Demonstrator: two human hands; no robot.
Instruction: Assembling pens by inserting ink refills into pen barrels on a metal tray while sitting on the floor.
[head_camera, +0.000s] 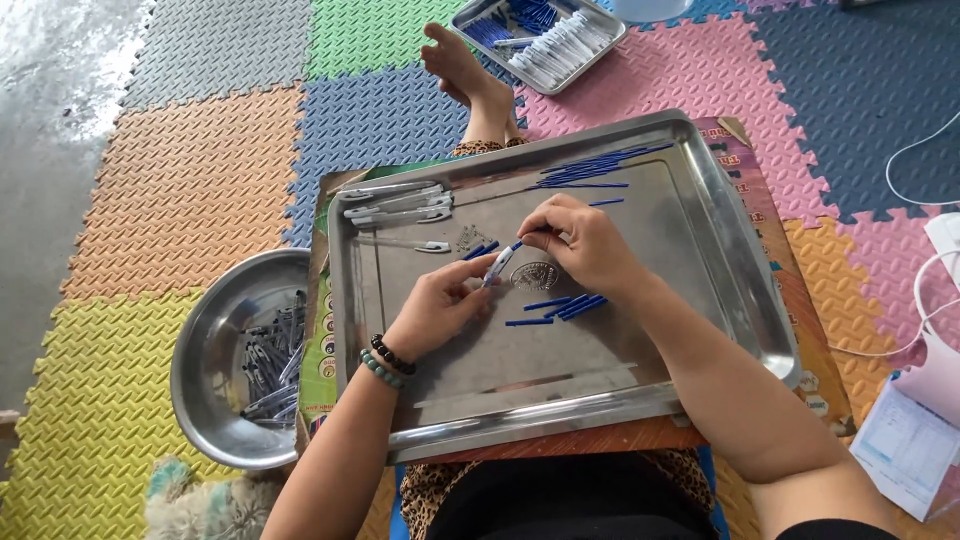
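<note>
Two hands meet over the middle of a large steel tray (720, 250) that rests on a flat printed cardboard sheet (800, 300) across the person's lap; the left hand (435, 312) is curled, thumb and fingers pinched round the lower end of a clear pen barrel (498, 266), which tilts up toward the right; the right hand (580, 240) is closed in a pinch at the barrel's upper tip, where a bit of blue shows, though whether it grips a refill there I cannot tell; two bead bracelets (386, 362) sit on the left wrist; just near the right hand lie a few loose blue refills (560, 306) on the tray floor; a larger bunch of blue refills (592, 166) lies at the far edge; at the far left of the tray a row of clear pen barrels (398, 203) lies side by side; left of the tray, on the coloured foam floor mat (180, 190), stands a round steel bowl (205, 340) holding assembled pens; far beyond the person's bare foot (462, 62) a smaller steel tray (600, 55) holds more barrels and refills.
</note>
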